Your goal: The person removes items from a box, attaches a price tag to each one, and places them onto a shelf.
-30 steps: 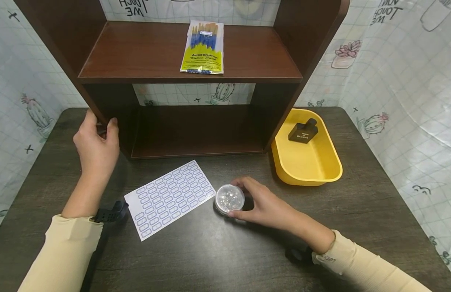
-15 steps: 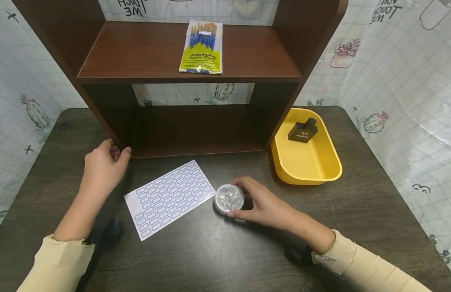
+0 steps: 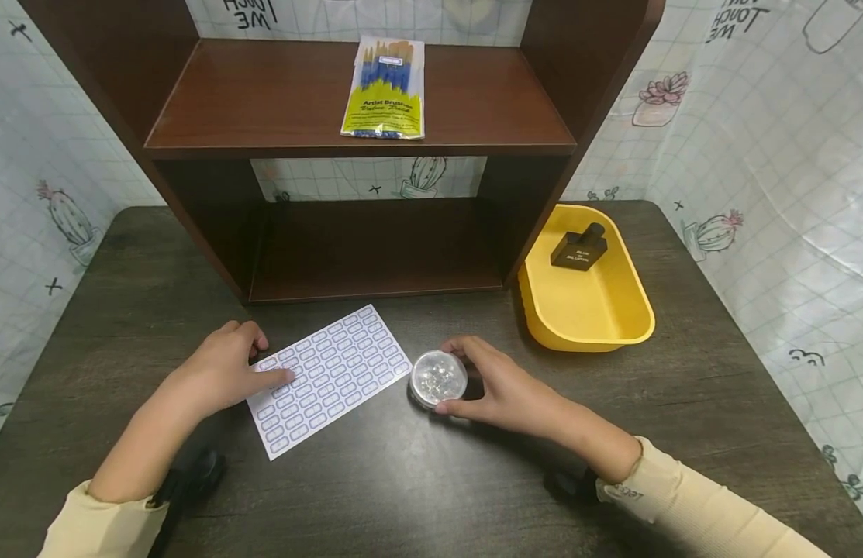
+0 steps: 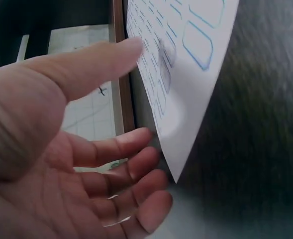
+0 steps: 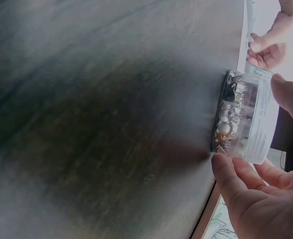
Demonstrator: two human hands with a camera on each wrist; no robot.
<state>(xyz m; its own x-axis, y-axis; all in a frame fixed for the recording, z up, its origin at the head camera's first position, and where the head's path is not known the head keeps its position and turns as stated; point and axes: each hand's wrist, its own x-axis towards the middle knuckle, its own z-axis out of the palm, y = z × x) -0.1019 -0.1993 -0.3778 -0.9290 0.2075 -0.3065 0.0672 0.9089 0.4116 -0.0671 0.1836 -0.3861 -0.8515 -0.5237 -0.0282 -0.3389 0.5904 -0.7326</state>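
Note:
A white sheet of blue-outlined labels lies slantwise on the dark table. At its left end is my left hand, thumb over the printed face and fingers by the edge. In the left wrist view, the fingers of my left hand are loosely bent and do not pinch the sheet. My right hand holds a small round clear container by its sides, thumb and fingers on opposite sides. Small shiny pieces fill the lower part of the container in the right wrist view; their kind is unclear.
A dark brown shelf unit stands behind, with a pack of artist brushes on its upper board. Right of it sits a yellow bin holding a black bottle. Patterned sheeting hangs around the table.
My left hand has left the shelf's left side panel and come down and forward to the label sheet's left end. The right hand and the container have stayed in place.

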